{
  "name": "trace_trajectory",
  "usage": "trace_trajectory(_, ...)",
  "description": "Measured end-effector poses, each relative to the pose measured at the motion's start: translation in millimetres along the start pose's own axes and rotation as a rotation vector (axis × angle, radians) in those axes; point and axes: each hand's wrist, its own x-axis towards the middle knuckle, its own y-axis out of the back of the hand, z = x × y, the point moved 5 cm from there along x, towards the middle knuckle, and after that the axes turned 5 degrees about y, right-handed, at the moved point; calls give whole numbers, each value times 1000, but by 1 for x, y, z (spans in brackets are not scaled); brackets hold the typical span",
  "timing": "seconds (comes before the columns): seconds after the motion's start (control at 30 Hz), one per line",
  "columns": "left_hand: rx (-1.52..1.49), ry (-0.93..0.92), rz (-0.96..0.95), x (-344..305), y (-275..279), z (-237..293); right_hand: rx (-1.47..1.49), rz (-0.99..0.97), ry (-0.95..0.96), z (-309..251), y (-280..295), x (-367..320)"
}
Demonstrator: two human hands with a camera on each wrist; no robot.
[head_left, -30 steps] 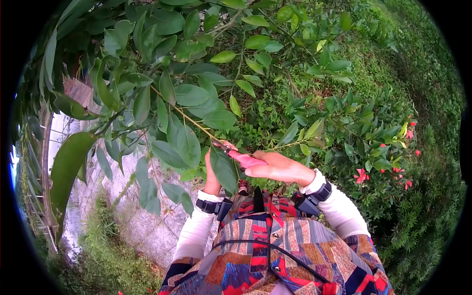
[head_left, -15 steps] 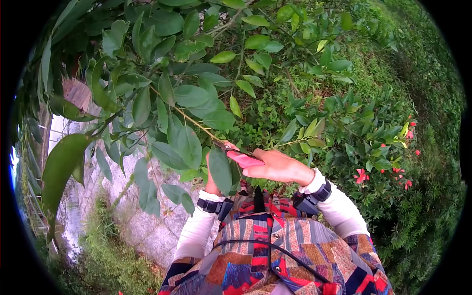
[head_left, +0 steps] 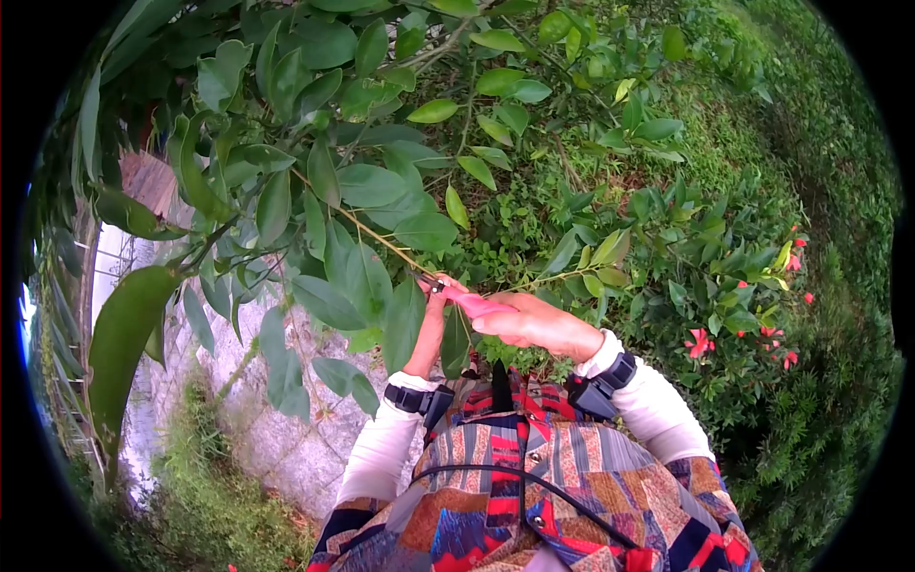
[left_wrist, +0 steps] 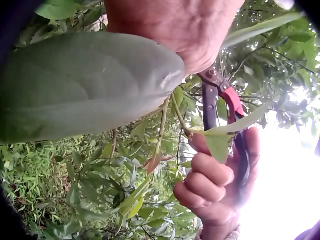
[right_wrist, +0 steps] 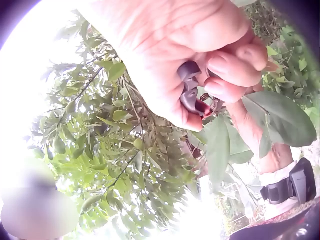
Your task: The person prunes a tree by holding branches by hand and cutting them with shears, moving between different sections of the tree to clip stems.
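My right hand (head_left: pixel 538 324) grips pruning shears (head_left: pixel 479 304) with pinkish-red handles, its fingers curled round them in the left wrist view. The dark blades meet a thin brown branch (head_left: pixel 381 238) that slopes down from the upper left. My left hand (head_left: pixel 435 319) holds the branch right beside the blades; its fingers are partly hidden by the shears. A large leaf (left_wrist: pixel 90 85) covers part of the left wrist view, below the back of the left hand. Two twigs (left_wrist: pixel 164 122) with small leaves come out under that hand.
Dense leafy branches (head_left: pixel 324 48) hang close ahead and to the left. A shrub with red flowers (head_left: pixel 701 343) grows at the right. Grey paving (head_left: pixel 276 434) lies at the lower left, with grass (head_left: pixel 205 458) along it.
The large leaf in front of my left hand has swung left, uncovering more of the hand and wrist. My right hand has shifted slightly left with the shears, which remain at the branch.
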Motion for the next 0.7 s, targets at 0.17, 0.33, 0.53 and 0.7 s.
trace_trajectory(0.17,-102,-42,11,3,-1,0,129,-55,3,5,-1,-3)
trace_trajectory(0.33,-202,-147,15,4,-8,9,56,-63,63,11,-2,0)
trace_trajectory(0.53,-364,-45,3,3,-11,10,-173,72,400,4,1,-13)
trace_trajectory(0.7,-81,-56,56,8,-12,7,47,85,275,15,17,-35)
